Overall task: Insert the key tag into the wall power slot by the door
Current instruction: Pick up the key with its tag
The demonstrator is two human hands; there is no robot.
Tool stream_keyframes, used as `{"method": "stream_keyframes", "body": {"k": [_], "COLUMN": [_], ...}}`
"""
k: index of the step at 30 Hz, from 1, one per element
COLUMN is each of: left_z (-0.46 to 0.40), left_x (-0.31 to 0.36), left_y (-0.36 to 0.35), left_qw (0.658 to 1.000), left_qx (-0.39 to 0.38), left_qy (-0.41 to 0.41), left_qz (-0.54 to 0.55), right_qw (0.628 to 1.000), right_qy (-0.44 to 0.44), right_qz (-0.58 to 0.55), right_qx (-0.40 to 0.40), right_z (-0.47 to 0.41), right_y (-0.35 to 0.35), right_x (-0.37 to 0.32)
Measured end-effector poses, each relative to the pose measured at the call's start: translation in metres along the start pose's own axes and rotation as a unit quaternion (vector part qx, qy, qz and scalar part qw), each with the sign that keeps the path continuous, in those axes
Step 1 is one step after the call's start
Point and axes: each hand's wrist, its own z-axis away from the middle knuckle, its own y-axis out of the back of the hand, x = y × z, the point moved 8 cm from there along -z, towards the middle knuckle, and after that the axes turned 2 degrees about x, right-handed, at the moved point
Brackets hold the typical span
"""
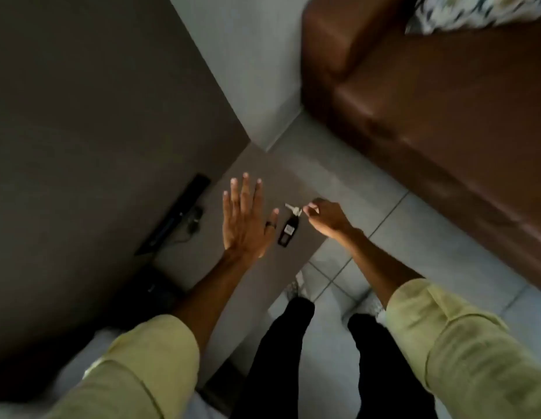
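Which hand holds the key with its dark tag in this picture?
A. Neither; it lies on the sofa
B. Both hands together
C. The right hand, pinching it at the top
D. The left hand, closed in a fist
C: the right hand pinches the top end of the key, with the dark key tag hanging below it, while the left hand is spread flat and open beside them, holding nothing.

I see the key tag, a dark flat rectangular fob with a pale label at its middle, hanging lengthwise toward six o'clock. At its twelve o'clock end a small silver key sticks out toward ten o'clock. I cannot make out the wall power slot.
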Motion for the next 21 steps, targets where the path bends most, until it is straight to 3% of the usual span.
{"method": "stream_keyframes", "body": {"k": [6, 11, 17, 21], "left_z": [0.006, 0.012, 0.004, -0.002], "left_x": [-0.028, -0.042, -0.020, 0.023], "left_y": [-0.081, -0.085, -0.033, 0.058], "left_qw": [1.000, 0.999, 0.997, 0.992], "left_qx": [-0.018, 0.018, 0.030, 0.078], "left_qy": [-0.010, -0.032, -0.062, -0.092], "left_qz": [0.002, 0.019, 0.016, 0.024], "right_qw": [0.993, 0.978, 0.971, 0.964], "right_qy": [-0.061, -0.114, -0.143, -0.058], "right_qz": [-0.042, -0.059, -0.130, -0.206], "right_qx": [0.089, 0.164, 0.140, 0.159], "right_z": [-0.035, -0.040, -0.028, 0.015], "right_y": [-0.071, -0.088, -0.060, 0.019], "right_x": [0.007, 0.000, 0.005, -0.016]}}
